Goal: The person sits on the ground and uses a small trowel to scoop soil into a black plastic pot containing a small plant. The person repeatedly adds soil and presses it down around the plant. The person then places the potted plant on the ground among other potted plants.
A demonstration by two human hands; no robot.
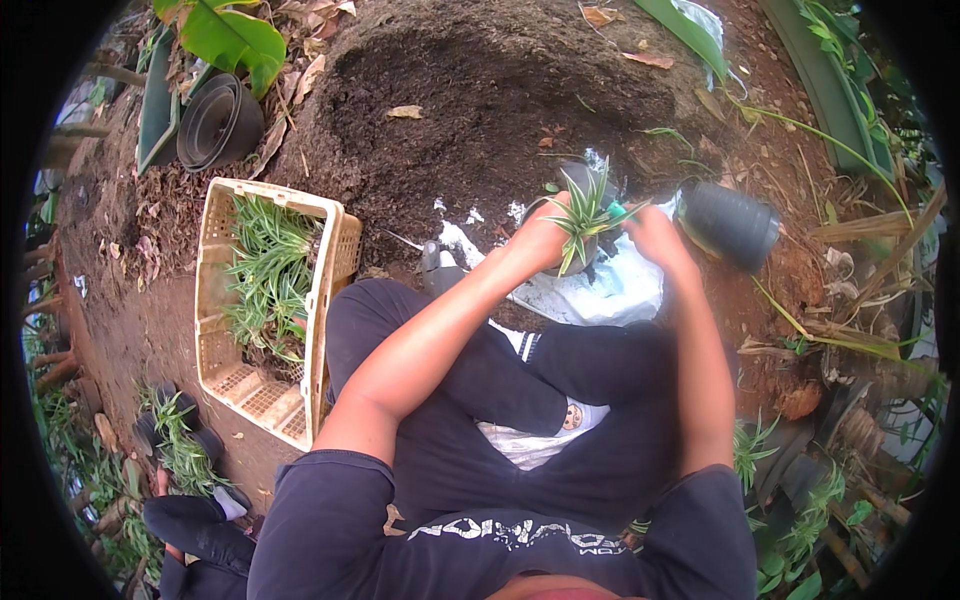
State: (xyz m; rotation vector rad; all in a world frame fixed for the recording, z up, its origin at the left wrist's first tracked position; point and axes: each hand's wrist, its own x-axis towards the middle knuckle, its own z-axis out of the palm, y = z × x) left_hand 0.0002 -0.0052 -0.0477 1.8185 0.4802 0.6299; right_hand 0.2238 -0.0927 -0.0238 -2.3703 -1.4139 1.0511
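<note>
In front of my crossed legs, my left hand (541, 240) closes at the base of a small spider plant (585, 215) with green and white striped leaves. The plant stands over a dark pot whose rim the leaves and hand partly hide. My right hand (655, 236) is closed on a teal-handled tool (616, 211), beside the plant's right side; the tool's working end cannot be made out. Beneath both hands lies a soil-smeared white plastic sheet (628, 285). Dark loose soil (440, 110) is heaped just beyond.
At left, a cream plastic crate (273, 400) lies tipped, holding several spider plants (270, 270). Black nested pots (735, 225) lie on their side at right; more dark pots (220, 123) lie at far left. Another person's leg (200, 520) shows at lower left, near potted plants (180, 440).
</note>
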